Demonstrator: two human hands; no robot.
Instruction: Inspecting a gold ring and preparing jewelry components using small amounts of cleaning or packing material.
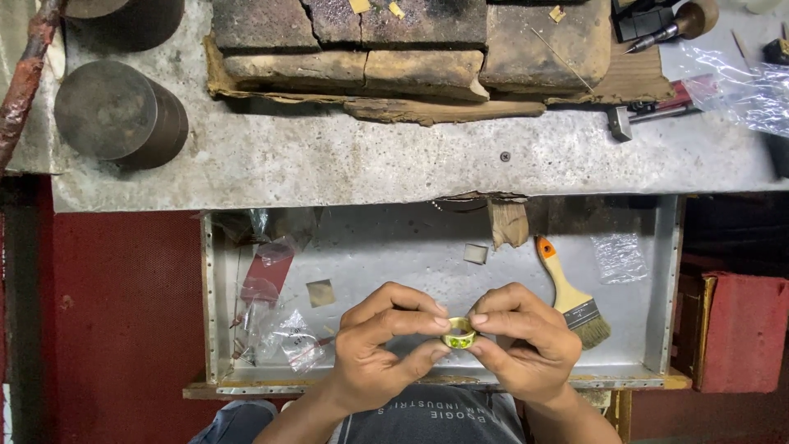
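In the head view, a gold ring is pinched between the fingertips of the left hand and the right hand, held above the front edge of an open metal drawer. A paintbrush lies just right of the right hand; small plastic bags lie left. Bare drawer floor is seen behind the hands, beneath the workbench edge.

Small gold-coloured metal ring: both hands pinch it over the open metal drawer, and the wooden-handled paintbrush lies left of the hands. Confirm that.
Wrong side. The head view shows the wooden-handled paintbrush right of the hands; both hands do pinch the small gold-coloured metal ring over the open metal drawer.
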